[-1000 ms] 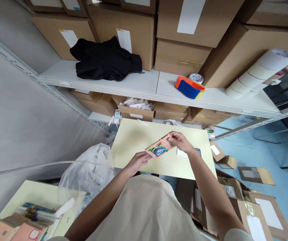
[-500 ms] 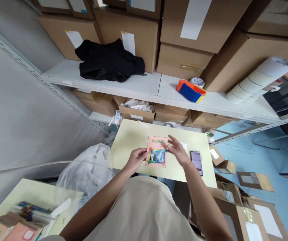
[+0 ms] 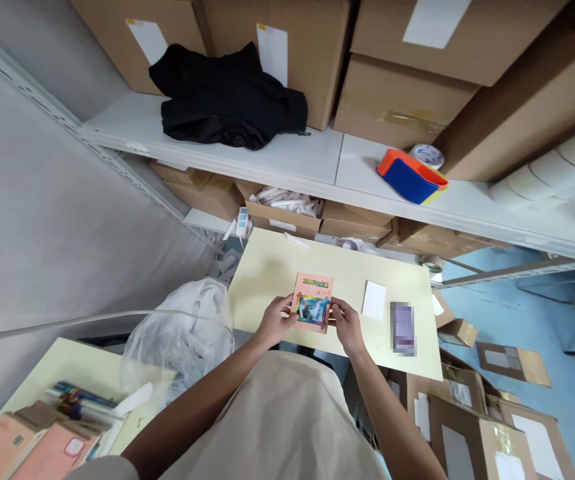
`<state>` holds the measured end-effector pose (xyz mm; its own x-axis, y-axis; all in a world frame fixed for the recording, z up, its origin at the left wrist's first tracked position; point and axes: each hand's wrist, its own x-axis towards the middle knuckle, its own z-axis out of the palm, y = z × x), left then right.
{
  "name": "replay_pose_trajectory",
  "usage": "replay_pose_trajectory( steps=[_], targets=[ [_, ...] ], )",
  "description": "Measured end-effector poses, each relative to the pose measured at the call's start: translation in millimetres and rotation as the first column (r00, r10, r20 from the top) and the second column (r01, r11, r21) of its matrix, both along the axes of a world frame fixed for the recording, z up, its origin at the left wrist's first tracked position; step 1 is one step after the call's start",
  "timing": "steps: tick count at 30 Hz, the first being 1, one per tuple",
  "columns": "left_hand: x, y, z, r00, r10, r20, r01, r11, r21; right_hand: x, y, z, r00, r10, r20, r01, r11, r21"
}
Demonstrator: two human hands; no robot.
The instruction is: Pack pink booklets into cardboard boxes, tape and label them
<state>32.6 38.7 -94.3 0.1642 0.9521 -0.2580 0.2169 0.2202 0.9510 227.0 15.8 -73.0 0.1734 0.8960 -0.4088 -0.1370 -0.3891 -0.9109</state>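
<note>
Holding the pink booklet (image 3: 312, 302) flat on the pale table (image 3: 267, 273), my left hand (image 3: 278, 319) and right hand (image 3: 346, 325) now both pinch its lower corners; my right had let go a moment ago, so the booklet is squared before me.

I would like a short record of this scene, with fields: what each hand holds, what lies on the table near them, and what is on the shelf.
left hand: left hand grips the left edge of the pink booklet
right hand: right hand grips its right edge
booklet: face up, over the pale yellow table
on table: white card; phone to its right
shelf: black cloth; orange and blue item
</note>
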Motion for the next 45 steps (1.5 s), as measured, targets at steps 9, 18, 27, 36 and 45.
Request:
replay_pose_trajectory(
  steps=[9, 18, 27, 36, 45],
  targets=[
    [-58.7, 66.5, -60.2, 0.951, 0.143, -0.275, -0.119, 0.988, 0.103, -66.7, 94.6, -67.6, 0.991, 0.109, 0.082, -0.101, 0.991, -0.091],
    [-98.7, 165.4, -118.2, 0.9, 0.025, -0.434, -0.009, 0.999, 0.039, -120.9, 186.3, -146.5, 0.912, 0.109, 0.396, -0.018, 0.973, -0.228],
    [-106.3, 183.2, -150.2, 0.854, 0.096, -0.512, -0.069, 0.995, 0.072, -142.5, 194.1, -157.3, 0.874, 0.199, 0.444, -0.112, 0.97, -0.215],
    [-105.1, 178.3, -144.0, 0.875, 0.09, -0.475, -0.059, 0.995, 0.078, -138.7, 184.8, -157.1, 0.898, 0.193, 0.396, -0.107, 0.968, -0.228],
    [-87.1, 139.0, -115.2, 0.849, 0.133, -0.511, -0.103, 0.991, 0.086, -97.6, 122.1, -117.3, 0.969, 0.154, 0.193, -0.098, 0.958, -0.269]
  ],
)
